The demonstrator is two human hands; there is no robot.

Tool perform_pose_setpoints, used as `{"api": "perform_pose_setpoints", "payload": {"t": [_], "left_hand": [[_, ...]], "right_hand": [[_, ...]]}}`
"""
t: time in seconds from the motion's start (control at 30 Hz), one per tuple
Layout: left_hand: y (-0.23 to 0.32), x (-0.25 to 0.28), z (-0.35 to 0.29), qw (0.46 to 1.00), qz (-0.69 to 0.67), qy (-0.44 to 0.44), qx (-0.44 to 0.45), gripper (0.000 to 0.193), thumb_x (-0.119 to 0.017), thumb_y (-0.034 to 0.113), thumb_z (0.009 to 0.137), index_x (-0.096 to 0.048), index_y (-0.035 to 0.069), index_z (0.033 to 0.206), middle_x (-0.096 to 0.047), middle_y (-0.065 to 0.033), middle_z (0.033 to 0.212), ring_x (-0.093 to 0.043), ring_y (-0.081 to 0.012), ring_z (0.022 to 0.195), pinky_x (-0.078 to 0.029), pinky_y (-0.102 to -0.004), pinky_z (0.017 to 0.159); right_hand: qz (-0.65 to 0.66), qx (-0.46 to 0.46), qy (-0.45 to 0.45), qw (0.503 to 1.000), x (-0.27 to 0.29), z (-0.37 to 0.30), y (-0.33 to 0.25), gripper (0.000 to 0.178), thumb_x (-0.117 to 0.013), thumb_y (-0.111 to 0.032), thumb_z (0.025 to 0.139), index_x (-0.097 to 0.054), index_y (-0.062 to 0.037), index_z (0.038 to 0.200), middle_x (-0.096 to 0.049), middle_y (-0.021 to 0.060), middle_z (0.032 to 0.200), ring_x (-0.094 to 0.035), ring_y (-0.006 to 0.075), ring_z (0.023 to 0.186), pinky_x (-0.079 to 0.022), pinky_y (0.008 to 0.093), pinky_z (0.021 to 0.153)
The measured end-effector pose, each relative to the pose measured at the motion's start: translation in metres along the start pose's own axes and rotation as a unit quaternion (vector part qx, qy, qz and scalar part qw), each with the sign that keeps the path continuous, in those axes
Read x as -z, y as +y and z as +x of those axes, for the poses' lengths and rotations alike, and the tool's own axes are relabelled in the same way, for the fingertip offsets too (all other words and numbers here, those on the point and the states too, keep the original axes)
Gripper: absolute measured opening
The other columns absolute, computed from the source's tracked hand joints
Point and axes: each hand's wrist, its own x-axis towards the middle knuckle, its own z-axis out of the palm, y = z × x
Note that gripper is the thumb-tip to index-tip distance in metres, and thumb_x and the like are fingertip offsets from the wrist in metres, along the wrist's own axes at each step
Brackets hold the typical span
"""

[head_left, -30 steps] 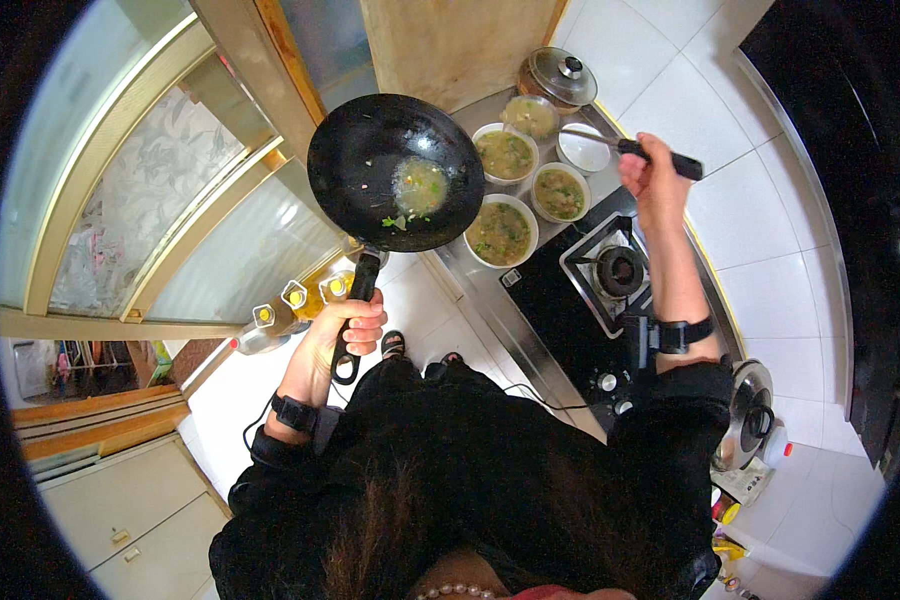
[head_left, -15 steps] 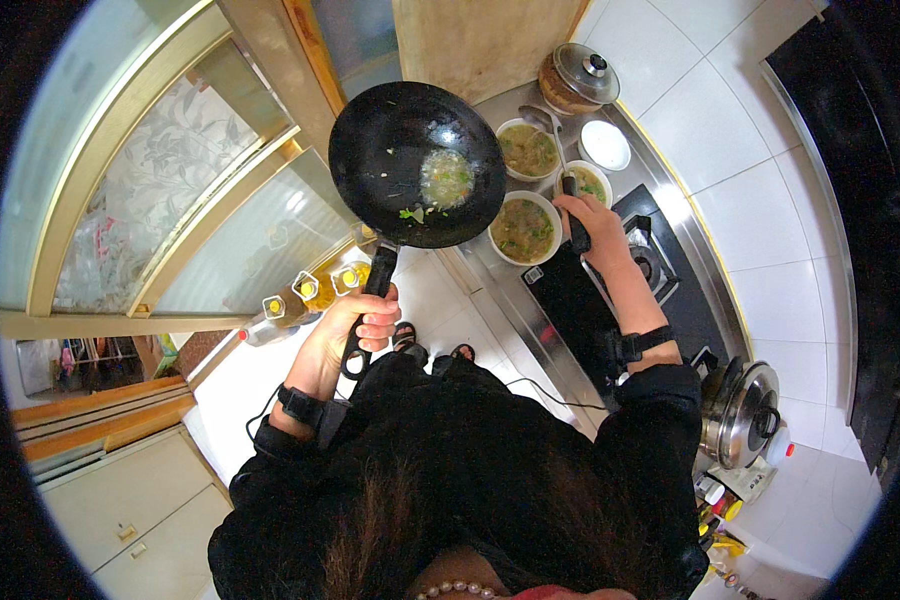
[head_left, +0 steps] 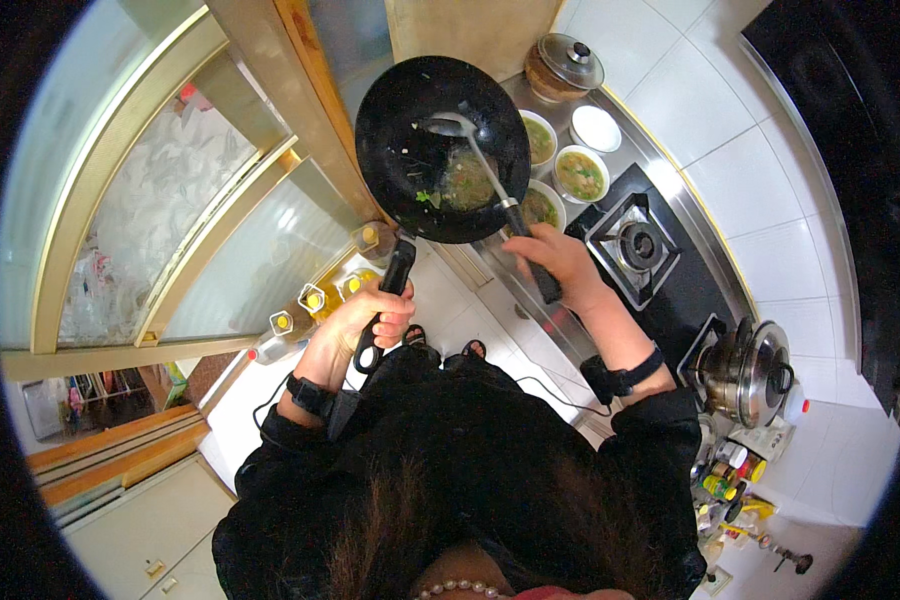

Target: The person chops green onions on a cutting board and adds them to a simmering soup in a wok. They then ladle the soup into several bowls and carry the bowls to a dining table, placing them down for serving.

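One wok (head_left: pixel 395 140), one ladle (head_left: pixel 508 203); at the wok's three o'clock, three soup bowls (head_left: pixel 582 198) and one white bowl (head_left: pixel 595 129). The wok is at one o'clock from the left hand (head_left: pixel 375 315), fingers curled round its handle; the ladle points to eleven o'clock from the right hand (head_left: pixel 562 262), closed on its grip. The ladle's head, earlier by the bowls, is now over the wok.

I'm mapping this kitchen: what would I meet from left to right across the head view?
Leftmost yellow-capped plastic bottle, black round wok, rightmost soup-filled round white bowl, black round gas burner, lidded round steel pot.
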Motion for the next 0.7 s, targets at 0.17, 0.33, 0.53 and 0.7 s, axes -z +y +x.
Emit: {"api": "perform_pose_setpoints", "payload": {"t": [0.17, 0.33, 0.53, 0.7], "left_hand": [[0.012, -0.010, 0.003, 0.996, 0.085, 0.036, 0.010, 0.018, -0.059, 0.000, 0.084, -0.044, 0.008, 0.083, -0.036, 0.0035, 0.055, -0.033, -0.0064, 0.038, -0.026, -0.0228, 0.033], [0.019, -0.016, 0.007, 0.990, 0.124, 0.058, 0.015, 0.020, -0.061, -0.001, 0.082, -0.043, 0.008, 0.080, -0.037, 0.0035, 0.054, -0.035, -0.0062, 0.038, -0.025, -0.0231, 0.034], [0.026, -0.025, 0.014, 0.985, 0.156, 0.070, 0.021, 0.019, -0.061, -0.001, 0.081, -0.044, 0.008, 0.083, -0.038, 0.0036, 0.054, -0.035, -0.0065, 0.039, -0.026, -0.0232, 0.034], [0.029, -0.021, 0.026, 0.977, 0.191, 0.088, 0.027, 0.020, -0.061, -0.001, 0.080, -0.043, 0.007, 0.083, -0.038, 0.0026, 0.056, -0.037, -0.0075, 0.039, -0.027, -0.0238, 0.035]], "right_hand": [[0.004, -0.143, -0.061, 0.988, -0.023, 0.000, -0.020, 0.030, -0.058, -0.036, 0.087, -0.059, -0.0068, 0.097, -0.058, 0.0166, 0.089, -0.057, 0.0363, 0.086, -0.046, 0.0396, 0.074], [-0.029, -0.213, -0.081, 0.973, -0.039, -0.029, -0.024, 0.046, -0.057, -0.044, 0.082, -0.059, 0.0007, 0.088, -0.058, 0.0190, 0.088, -0.057, 0.0349, 0.086, -0.045, 0.0404, 0.076], [-0.104, -0.194, -0.124, 0.968, -0.051, -0.073, -0.018, 0.033, -0.059, -0.033, 0.082, -0.057, -0.0040, 0.098, -0.056, 0.0192, 0.091, -0.056, 0.0374, 0.087, -0.046, 0.0432, 0.078], [-0.160, -0.111, -0.148, 0.970, -0.050, -0.078, -0.033, 0.020, -0.057, -0.016, 0.082, -0.056, -0.0169, 0.102, -0.051, 0.0157, 0.091, -0.056, 0.0357, 0.088, -0.047, 0.0423, 0.075]]}}
